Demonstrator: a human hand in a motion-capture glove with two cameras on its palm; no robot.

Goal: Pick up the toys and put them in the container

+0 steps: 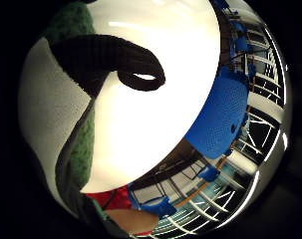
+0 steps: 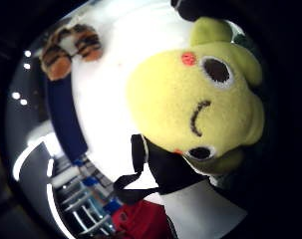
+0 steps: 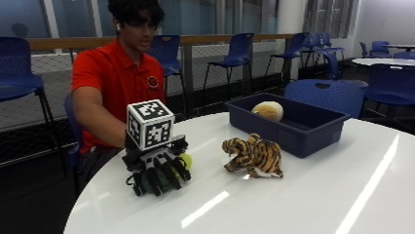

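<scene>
You're seated at a round white table point(image 3: 311, 195), with blue chairs point(image 3: 233, 51) lined up along the railing behind you. Across the tabletop from your hand sits the dark blue container point(image 3: 305, 124), and a pale round plush point(image 3: 268, 110) already lies inside it. Between your hand and that container stands the tiger toy point(image 3: 253, 156), directly in the line from one to the other.

From the outside view, the yellow toy point(image 3: 187, 160) is only a small patch peeking past your glove. The thumb-side palm view shows what that angle hides: its yellow-green face point(image 2: 200, 104) with dark eyes, a pink cheek spot and a curved mouth, close against your palm.

Your gloved right hand point(image 3: 157, 168) rests low on the table near the edge, fingers curled down around the yellow toy.
</scene>
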